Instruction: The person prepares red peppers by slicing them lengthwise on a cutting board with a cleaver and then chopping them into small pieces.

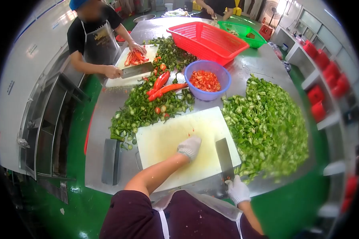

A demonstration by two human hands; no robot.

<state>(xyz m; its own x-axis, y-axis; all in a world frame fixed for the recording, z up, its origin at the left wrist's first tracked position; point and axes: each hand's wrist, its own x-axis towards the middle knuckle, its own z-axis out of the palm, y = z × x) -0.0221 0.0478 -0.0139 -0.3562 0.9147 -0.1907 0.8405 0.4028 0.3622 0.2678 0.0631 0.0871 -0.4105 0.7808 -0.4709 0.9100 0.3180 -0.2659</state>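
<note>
Cutting board (163, 137): is lying beneath the left hand (190, 147)
Cleaver (224, 157): is reaching over the board from the right hand (238, 190)
Vegetable pieces (265, 127): are lying ahead and right of the right hand
Bowl (205, 95): is sitting beyond the left hand, holding pepper pieces (204, 81)

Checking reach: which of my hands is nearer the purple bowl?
The left hand, over the cutting board, short of the purple bowl; the right hand, gripping the cleaver, is farther back and right.
</note>
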